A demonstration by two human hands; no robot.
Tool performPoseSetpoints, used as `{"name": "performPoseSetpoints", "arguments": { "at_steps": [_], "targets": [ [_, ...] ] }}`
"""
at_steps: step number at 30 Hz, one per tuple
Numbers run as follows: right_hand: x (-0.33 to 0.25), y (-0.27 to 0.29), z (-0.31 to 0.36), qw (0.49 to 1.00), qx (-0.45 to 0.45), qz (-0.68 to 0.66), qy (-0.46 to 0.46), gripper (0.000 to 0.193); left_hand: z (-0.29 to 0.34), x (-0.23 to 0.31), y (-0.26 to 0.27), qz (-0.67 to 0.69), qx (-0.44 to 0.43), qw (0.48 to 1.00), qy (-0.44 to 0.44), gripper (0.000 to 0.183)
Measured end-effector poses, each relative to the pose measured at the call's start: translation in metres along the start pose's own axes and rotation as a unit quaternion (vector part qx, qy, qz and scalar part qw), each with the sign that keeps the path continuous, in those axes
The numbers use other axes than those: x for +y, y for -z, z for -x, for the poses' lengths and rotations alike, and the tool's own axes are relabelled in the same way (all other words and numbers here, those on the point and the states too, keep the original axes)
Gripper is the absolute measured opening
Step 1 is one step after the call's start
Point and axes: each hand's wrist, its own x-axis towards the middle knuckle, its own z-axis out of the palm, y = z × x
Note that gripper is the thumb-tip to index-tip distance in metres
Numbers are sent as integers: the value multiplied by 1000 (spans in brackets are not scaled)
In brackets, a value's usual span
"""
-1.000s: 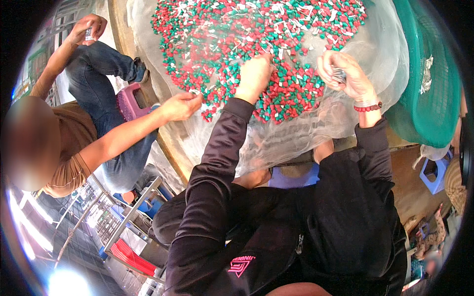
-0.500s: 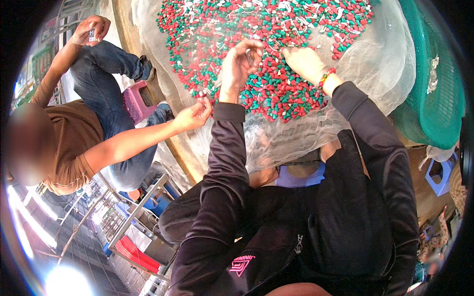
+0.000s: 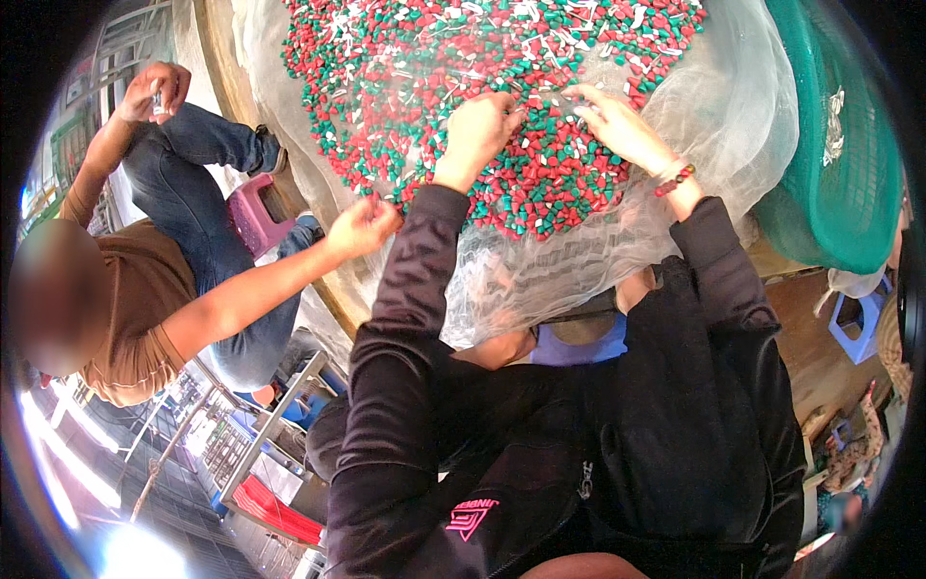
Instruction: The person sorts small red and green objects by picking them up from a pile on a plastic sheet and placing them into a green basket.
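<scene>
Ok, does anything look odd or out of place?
Nothing looks clearly spilled or damaged. One oddity: a white clump on the green basket at the right, away from the red and green pieces on the netting; I can't tell what it is.

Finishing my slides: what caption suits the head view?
Left hand and right hand over red, green and white pieces, sheer netting alongside.
</scene>
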Motion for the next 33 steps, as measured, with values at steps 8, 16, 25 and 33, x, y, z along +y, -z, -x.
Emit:
{"name": "performPoseSetpoints", "arguments": {
  "at_steps": [8,16,25,33],
  "targets": [
    [-13,-19,6,907,-90,412,14,30,-6,11,44,691,9,674,262,6],
    [-4,-1,14,976,-28,218,-14,23,-13,3,2,-67,-87,988,108,26],
    [-3,21,17,986,28,164,11,35,-17,11,-8,-255,-176,951,7,9],
    [0,1,9,903,-36,422,71,32,6,-40,19,-35,-129,988,82,34]
  ]
}}
